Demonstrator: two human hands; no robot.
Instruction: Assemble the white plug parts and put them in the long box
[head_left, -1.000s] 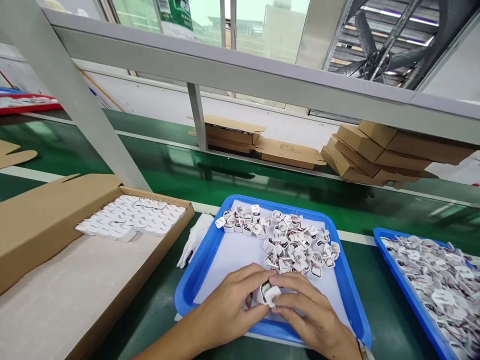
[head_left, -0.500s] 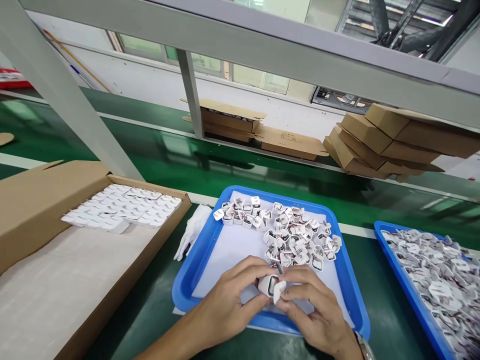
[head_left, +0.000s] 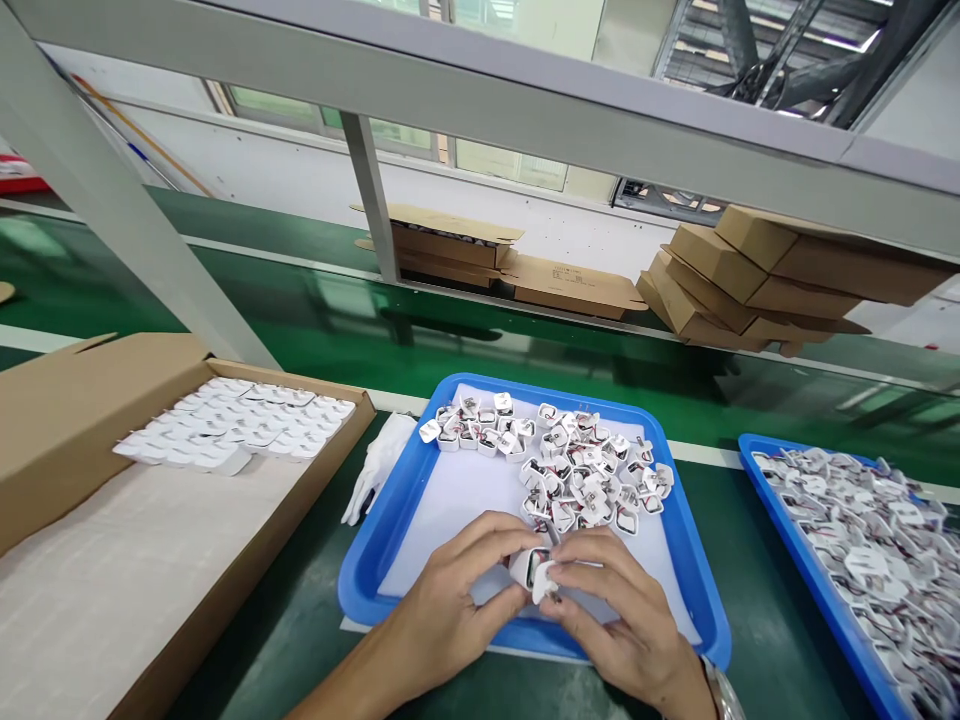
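Over the near edge of the blue tray (head_left: 409, 540), my left hand (head_left: 465, 580) grips a small white charger housing (head_left: 520, 569) between thumb and fingers. The housing's open side faces right and shows dark parts inside. My right hand (head_left: 630, 610) pinches a white plug cover (head_left: 543, 582) with metal prongs, tilted at that opening. A thin grey piece (head_left: 553, 534) shows by the right fingertips; I cannot make out what it is. Beyond my hands, several similar white housings (head_left: 592, 470) with loose covers and red and black wires lie on the tray's white lining.
An open cardboard box (head_left: 300, 470) at left holds rows of white pieces (head_left: 240, 425). A white glove (head_left: 379, 465) lies between box and tray. Another blue tray (head_left: 787, 530) at right is heaped with white wired parts. Cardboard boxes (head_left: 750, 270) are stacked behind, below a grey frame beam (head_left: 525, 95).
The view has shifted slightly, moving the tray a little left in the picture. The cover sits slightly closer to the housing's opening. Both hands keep their hold.
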